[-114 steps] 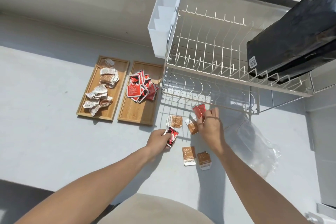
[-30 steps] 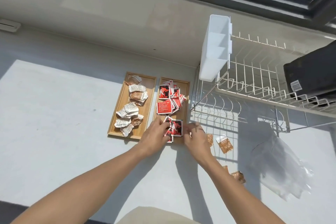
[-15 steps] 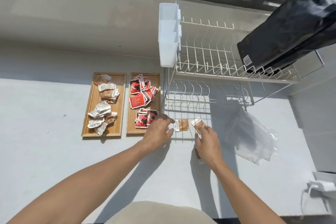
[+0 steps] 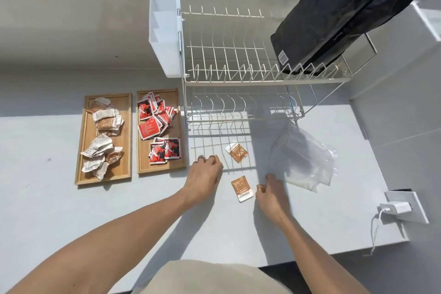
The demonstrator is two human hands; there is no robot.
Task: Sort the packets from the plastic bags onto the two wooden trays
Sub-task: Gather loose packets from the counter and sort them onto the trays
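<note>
Two wooden trays lie side by side on the grey counter. The left tray (image 4: pixel 87 131) holds several white-and-brown packets (image 4: pixel 106 119). On the right tray (image 4: pixel 177 162) lie several red packets (image 4: pixel 156 116). My left hand (image 4: pixel 205 174) sits just right of that tray, fingers curled over a brown packet (image 4: pixel 216 157) that barely shows. My right hand (image 4: pixel 272 190) pinches the edge of another brown packet (image 4: pixel 261 188). Two brown packets lie loose: one between my hands (image 4: pixel 241 187), one farther back (image 4: pixel 236 152). An empty clear plastic bag (image 4: pixel 305 162) rests at the right.
A white wire dish rack (image 4: pixel 238 76) stands behind the packets, with a white cutlery holder (image 4: pixel 164 33) on its left side and black bags (image 4: pixel 334 14) on its top shelf. A wall socket with a white charger (image 4: pixel 396 209) is at the right.
The red packets that my hands carried now lie on the right tray. Both hands have come back to the brown packets; the left covers one, the right has dropped to a nearer one.
</note>
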